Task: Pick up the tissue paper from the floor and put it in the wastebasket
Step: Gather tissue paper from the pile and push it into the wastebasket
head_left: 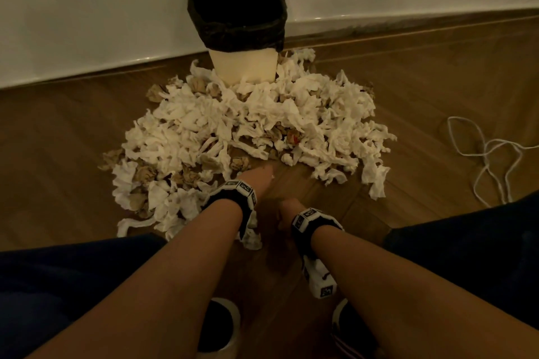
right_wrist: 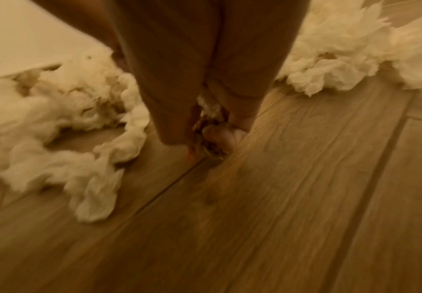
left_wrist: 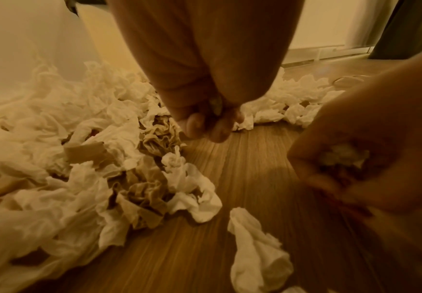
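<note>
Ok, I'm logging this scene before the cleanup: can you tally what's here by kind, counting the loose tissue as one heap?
Tissue paper heap: 1, pieces too many to count
Wastebasket: 1
Hands: 2, left hand and right hand, each gripping some tissue
Shoes: 2
White cord: 1
Total: 7

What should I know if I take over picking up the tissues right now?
Left hand: fingers curled, pinching a small scrap of tissue, low at the near edge of the pile.
Right hand: curled round a wad of crumpled tissue just above the floor.
Tissue pile: white and brown pieces spread over the floor around the foot of the wastebasket, which stands against the wall.
Done: both hands loaded; nothing can be seen inside the black liner.
Left: drop both handfuls in, then clear nearly the whole pile.
</note>
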`<state>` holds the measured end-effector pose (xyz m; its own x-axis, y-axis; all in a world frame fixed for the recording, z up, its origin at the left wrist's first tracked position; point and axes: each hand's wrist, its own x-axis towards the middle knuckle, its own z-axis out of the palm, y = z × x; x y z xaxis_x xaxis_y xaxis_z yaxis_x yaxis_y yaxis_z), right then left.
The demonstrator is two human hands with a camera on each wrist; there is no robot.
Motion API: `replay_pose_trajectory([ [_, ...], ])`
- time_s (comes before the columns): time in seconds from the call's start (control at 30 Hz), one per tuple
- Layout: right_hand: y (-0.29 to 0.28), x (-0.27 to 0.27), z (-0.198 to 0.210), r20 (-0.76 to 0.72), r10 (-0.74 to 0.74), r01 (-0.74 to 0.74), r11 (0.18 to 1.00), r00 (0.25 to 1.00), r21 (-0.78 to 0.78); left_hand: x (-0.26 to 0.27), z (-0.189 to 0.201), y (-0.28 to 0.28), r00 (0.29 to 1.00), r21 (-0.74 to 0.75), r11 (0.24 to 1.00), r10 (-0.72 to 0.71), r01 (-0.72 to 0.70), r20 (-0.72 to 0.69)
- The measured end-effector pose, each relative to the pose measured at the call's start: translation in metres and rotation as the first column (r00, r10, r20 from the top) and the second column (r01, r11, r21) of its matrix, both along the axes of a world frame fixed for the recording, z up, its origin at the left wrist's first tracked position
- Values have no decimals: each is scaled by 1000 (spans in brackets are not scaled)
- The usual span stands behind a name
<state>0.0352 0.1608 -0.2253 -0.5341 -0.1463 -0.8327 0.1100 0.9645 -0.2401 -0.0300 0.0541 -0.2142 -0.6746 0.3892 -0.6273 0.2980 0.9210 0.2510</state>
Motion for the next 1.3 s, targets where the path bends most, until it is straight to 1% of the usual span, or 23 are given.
replay_pose_trajectory([
  [0.07, 5, -7, 0, -43, -86, 86, 996, 995, -4, -2, 0, 0, 999, -19, 1000, 14, -15, -30],
  [0.13, 12, -16, -1, -64, -143, 144, 989, 988, 14, -6, 1, -1, 995, -16, 997, 69, -70, -70],
  [0.2, 19, -30, -1, -98, -157, 161, 986, 983, 35, -10, 2, -2, 985, 36, 992, 122, -118, -119],
  [0.27, 26, -46, 6, -167, -176, 185, 982, 970, 40, -12, 4, -3, 965, 96, 982, 180, -164, -192],
  [0.33, 30, -62, 18, -240, -236, 245, 969, 942, 8, -15, 8, -4, 945, 116, 973, 220, -197, -240],
  [0.4, 33, -79, 31, -295, -286, 286, 957, 912, -45, -22, 13, -4, 927, 140, 959, 276, -247, -254],
  [0.43, 34, -88, 37, -307, -297, 290, 955, 904, -70, -26, 18, -4, 910, 177, 939, 332, -295, -247],
  [0.5, 36, -106, 52, -349, -302, 294, 953, 887, -78, -36, 29, -3, 855, 296, 872, 462, -389, -236],
  [0.53, 38, -116, 60, -361, -311, 302, 950, 879, -83, -43, 36, -3, 830, 352, 844, 500, -405, -245],
  [0.63, 44, -148, 94, -386, -346, 315, 938, 855, -143, -69, 63, -3, 795, 461, 798, 544, -389, -270],
  [0.7, 44, -172, 118, -420, -417, 345, 907, 806, -240, -89, 84, -5, 795, 539, 752, 563, -379, -227],
  [0.73, 43, -185, 130, -421, -486, 373, 869, 766, -324, -98, 96, -7, 786, 604, 693, 595, -394, -170],
  [0.8, 40, -209, 152, -415, -592, 395, 790, 691, -469, -116, 120, -12, 727, 740, 512, 685, -436, -46],
  [0.83, 38, -221, 163, -411, -615, 394, 768, 673, -505, -124, 130, -16, 686, 778, 447, 727, -441, -29],
  [0.87, 36, -232, 172, -412, -638, 386, 745, 650, -544, -133, 140, -20, 650, 795, 427, 758, -430, -55],
  [0.9, 34, -241, 183, -406, -681, 386, 703, 610, -598, -142, 148, -24, 621, 803, 425, 779, -419, -88],
  [0.97, 30, -258, 201, -393, -745, 388, 634, 539, -669, -159, 162, -31, 596, 809, 433, 792, -398, -130],
  [1.0, 27, -265, 207, -375, -763, 396, 610, 526, -686, -168, 169, -33, 589, 812, 442, 793, -382, -155],
  [1.07, 18, -274, 216, -272, -810, 427, 521, 519, -739, -188, 179, -37, 578, 802, 489, 783, -344, -229],
  [1.1, 13, -277, 221, -206, -832, 429, 459, 515, -778, -198, 182, -39, 588, 789, 513, 770, -338, -248],
  [1.2, 2, -285, 228, -64, -842, 432, 338, 535, -836, -220, 186, -42, 664, 751, 546, 722, -373, -195],
  [1.23, 0, -287, 229, -7, -861, 444, 269, 509, -855, -224, 185, -42, 687, 736, 559, 705, -381, -180],
  [1.3, 1, -289, 226, 87, -875, 470, 170, 477, -866, -226, 179, -43, 714, 724, 569, 683, -390, -152],
])
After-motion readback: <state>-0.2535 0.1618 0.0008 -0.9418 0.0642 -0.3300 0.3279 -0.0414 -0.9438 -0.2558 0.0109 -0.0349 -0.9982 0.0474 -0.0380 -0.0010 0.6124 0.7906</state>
